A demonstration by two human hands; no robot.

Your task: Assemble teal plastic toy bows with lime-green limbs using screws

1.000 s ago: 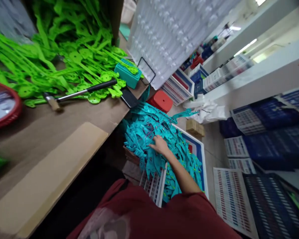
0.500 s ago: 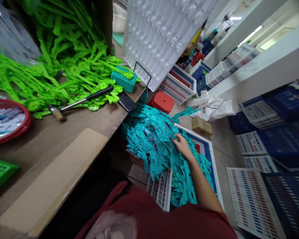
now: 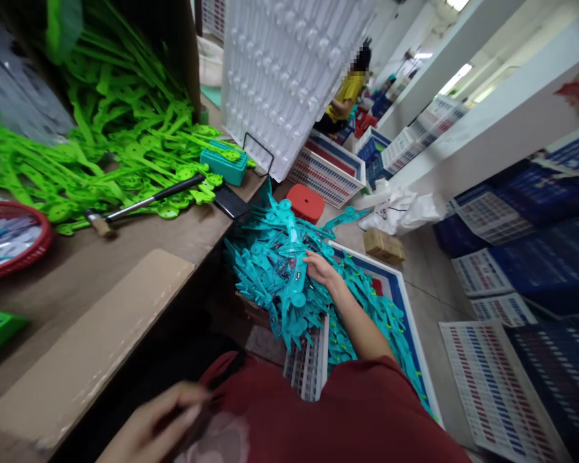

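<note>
1. Brown flat-topped workbench (image 3: 77, 283), left half of the frame.
2. Loose heap of thin turquoise plastic pieces (image 3: 255, 270), centre of the frame, beside the workbench.
3. Long turquoise plastic part with rounded ends (image 3: 293, 235), at the centre over that heap.
4. Left hand (image 3: 157, 427), bottom left, blurred; whether it grips anything, I cannot tell.
5. Right hand (image 3: 322, 270), just right of centre, its fingers grasping the long part near mid-length.

Lime-green plastic parts (image 3: 142, 148) are heaped at upper left, a hammer (image 3: 166, 191) laid along their lower edge. A red basket (image 3: 44, 236) is cropped at far left; a red stool (image 3: 305, 202) is seen above centre.
</note>
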